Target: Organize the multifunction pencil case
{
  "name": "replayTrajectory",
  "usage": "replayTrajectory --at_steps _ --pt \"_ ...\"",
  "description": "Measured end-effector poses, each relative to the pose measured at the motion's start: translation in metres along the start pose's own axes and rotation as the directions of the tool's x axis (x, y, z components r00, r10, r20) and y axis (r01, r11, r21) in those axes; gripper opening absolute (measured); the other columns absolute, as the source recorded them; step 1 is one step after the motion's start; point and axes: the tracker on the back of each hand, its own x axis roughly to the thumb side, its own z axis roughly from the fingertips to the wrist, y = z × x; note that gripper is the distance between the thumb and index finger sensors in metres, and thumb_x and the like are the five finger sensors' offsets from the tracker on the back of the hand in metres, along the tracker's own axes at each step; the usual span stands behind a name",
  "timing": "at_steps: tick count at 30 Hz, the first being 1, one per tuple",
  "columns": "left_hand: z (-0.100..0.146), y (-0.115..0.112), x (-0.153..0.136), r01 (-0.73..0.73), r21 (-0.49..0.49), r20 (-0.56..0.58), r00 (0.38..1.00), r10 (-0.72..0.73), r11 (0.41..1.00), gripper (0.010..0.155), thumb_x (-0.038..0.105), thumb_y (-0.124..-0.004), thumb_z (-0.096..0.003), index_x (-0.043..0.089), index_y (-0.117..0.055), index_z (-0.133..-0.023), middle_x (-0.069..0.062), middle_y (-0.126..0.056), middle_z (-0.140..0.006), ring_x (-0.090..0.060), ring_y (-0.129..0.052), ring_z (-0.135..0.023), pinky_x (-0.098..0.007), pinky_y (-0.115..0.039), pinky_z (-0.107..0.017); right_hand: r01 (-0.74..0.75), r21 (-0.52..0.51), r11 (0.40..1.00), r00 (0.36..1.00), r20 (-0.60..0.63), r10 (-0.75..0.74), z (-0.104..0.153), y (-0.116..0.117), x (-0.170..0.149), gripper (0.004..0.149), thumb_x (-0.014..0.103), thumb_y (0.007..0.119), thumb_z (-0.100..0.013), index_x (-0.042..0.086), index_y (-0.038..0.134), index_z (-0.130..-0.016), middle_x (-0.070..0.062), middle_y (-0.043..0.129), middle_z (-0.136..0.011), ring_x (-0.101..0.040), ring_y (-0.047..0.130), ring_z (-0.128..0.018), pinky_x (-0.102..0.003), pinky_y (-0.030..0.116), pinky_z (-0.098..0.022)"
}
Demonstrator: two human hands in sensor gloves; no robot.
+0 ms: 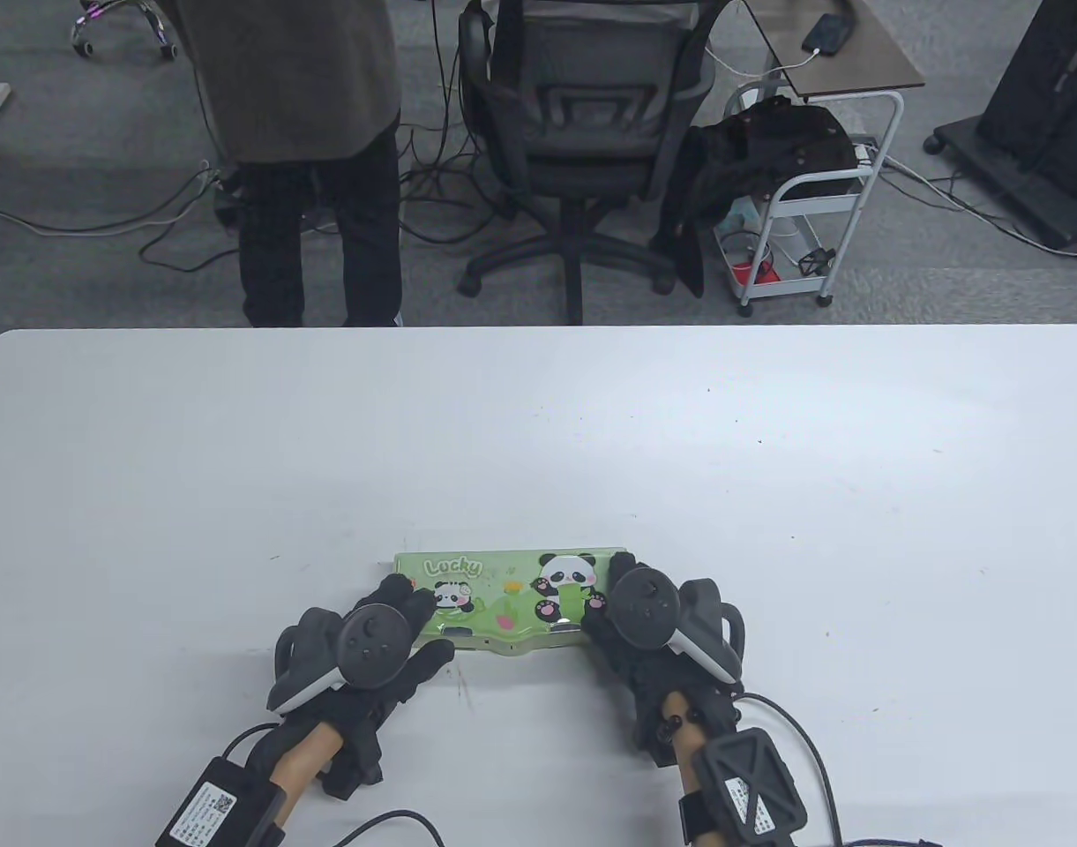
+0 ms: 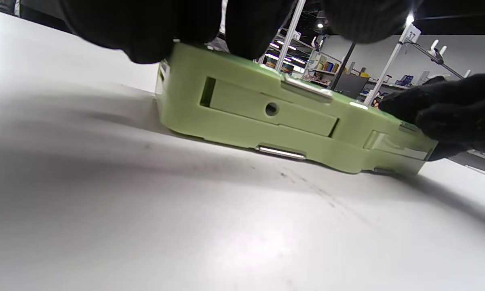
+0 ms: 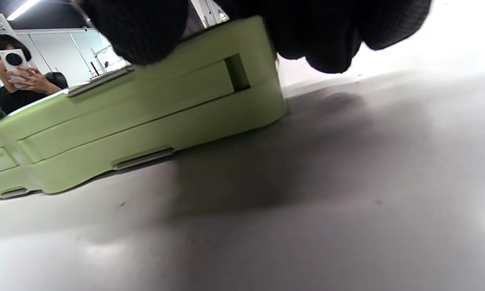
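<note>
both hands, left hand point(image 1: 375, 648) and right hand point(image 1: 631, 622), are clasping the ends of the pencil case point(image 1: 512, 600); between them it's lying closed, so the organizing looks barely begun.

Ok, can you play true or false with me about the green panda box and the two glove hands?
1. The pencil case lies flat on the white table. True.
2. Its lid stands wide open. False: it is closed, panda picture up.
3. The left hand and the right hand each touch one end of the case. True.
4. Pencils lie scattered beside the case. False: none show on the table.
5. The case is blue. False: it is green.
</note>
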Motion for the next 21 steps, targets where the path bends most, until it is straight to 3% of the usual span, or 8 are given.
replayTrajectory --at_steps 4,7,10,15,19,21 --pt "0.000 0.001 -0.001 0.020 0.002 0.004 1.000 -0.020 1.000 0.077 0.054 -0.064 -0.0506 0.009 -0.050 -0.111 -0.029 -0.051 -0.116 -0.056 -0.069 -0.098 -0.068 -0.063 -0.067 -0.019 -0.013 1.000 1.000 0.008 0.019 0.000 -0.004 -0.002 0.079 0.043 0.070 -0.051 -0.005 0.044 -0.109 -0.037 0.057 -0.105 -0.058 0.071 -0.091 -0.068 0.064 -0.066" --pt "0.000 0.005 -0.004 0.008 0.014 0.009 1.000 -0.008 1.000 0.077 0.054 -0.064 -0.0505 0.009 -0.049 -0.112 -0.030 -0.052 -0.116 -0.056 -0.068 -0.099 -0.068 -0.063 -0.066 -0.021 -0.083 0.996 1.000 0.001 0.021 0.003 -0.010 -0.004 0.079 0.044 0.069 -0.051 -0.004 0.045 -0.109 -0.036 0.057 -0.105 -0.059 0.071 -0.091 -0.069 0.064 -0.065" --pt "0.005 0.019 -0.006 0.001 0.095 0.013 1.000 -0.002 0.995 0.078 0.053 -0.064 -0.0505 0.008 -0.048 -0.112 -0.030 -0.051 -0.116 -0.056 -0.068 -0.099 -0.069 -0.063 -0.067 -0.127 -0.149 0.981 0.992 0.004 0.129 0.006 -0.012 -0.006 0.078 0.044 0.068 -0.051 -0.003 0.047 -0.109 -0.036 0.057 -0.105 -0.059 0.070 -0.091 -0.068 0.063 -0.065" --pt "0.010 0.046 -0.021 0.126 0.232 -0.106 0.989 -0.103 0.965 0.086 0.054 -0.064 -0.0504 0.009 -0.030 -0.115 -0.030 -0.033 -0.121 -0.061 -0.042 -0.107 -0.074 -0.047 -0.071 -0.122 -0.171 0.978 0.992 0.011 0.126 0.005 -0.017 -0.007 0.077 0.044 0.068 -0.051 0.001 0.043 -0.111 -0.036 0.041 -0.110 -0.064 0.044 -0.098 -0.074 0.046 -0.068" --pt "0.012 0.050 -0.030 0.270 0.229 -0.160 0.958 -0.237 0.935 0.094 0.056 -0.063 -0.0503 0.009 -0.012 -0.114 -0.029 -0.017 -0.121 -0.064 -0.023 -0.107 -0.076 -0.035 -0.071 -0.061 -0.173 0.983 0.998 0.014 0.065 0.004 -0.022 -0.012 0.081 0.047 0.064 -0.051 0.003 0.036 -0.113 -0.036 0.030 -0.111 -0.064 0.031 -0.099 -0.075 0.039 -0.068" --pt "0.013 0.050 -0.027 0.253 0.225 -0.141 0.964 -0.226 0.941 0.095 0.057 -0.063 -0.0502 0.010 -0.010 -0.113 -0.029 -0.015 -0.121 -0.064 -0.020 -0.106 -0.076 -0.033 -0.071 -0.047 -0.159 0.986 0.998 0.027 0.052 0.004 -0.024 -0.011 0.082 0.048 0.063 -0.051 0.004 0.034 -0.113 -0.036 0.027 -0.111 -0.064 0.026 -0.099 -0.075 0.036 -0.067"
